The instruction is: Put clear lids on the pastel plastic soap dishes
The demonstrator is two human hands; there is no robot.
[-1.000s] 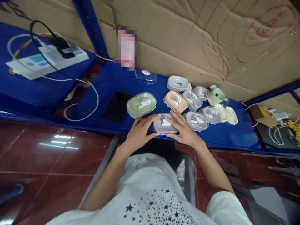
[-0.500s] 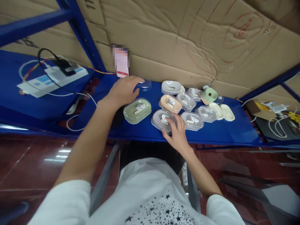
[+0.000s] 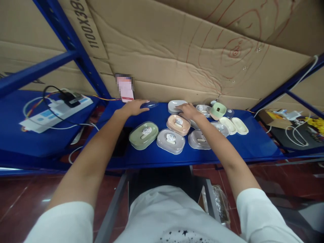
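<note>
My left hand (image 3: 134,107) reaches to the back left of the table, its fingers and thumb closed about the left end of a clear plastic lid (image 3: 153,104). Across from it, my right hand (image 3: 190,111) has its fingertips over the right end of a pale grey soap dish (image 3: 174,105), thumb at the near side. A peach soap dish (image 3: 174,127) under a clear lid lies just in front. Nearer me are a green lidded soap dish (image 3: 138,137) and a grey one (image 3: 165,143). My right forearm partly hides another grey soap dish (image 3: 196,141).
A phone (image 3: 126,91) leans against the cardboard wall (image 3: 152,60). On the right stand a green cup-like piece (image 3: 218,110) and cream dishes (image 3: 239,126). A power strip (image 3: 58,114) with cables lies left; blue shelf posts (image 3: 86,67) flank the table.
My right hand has left the near grey soap dish and moved back to the pale grey one. My left hand stays at the clear lid. The camera view has tilted up.
</note>
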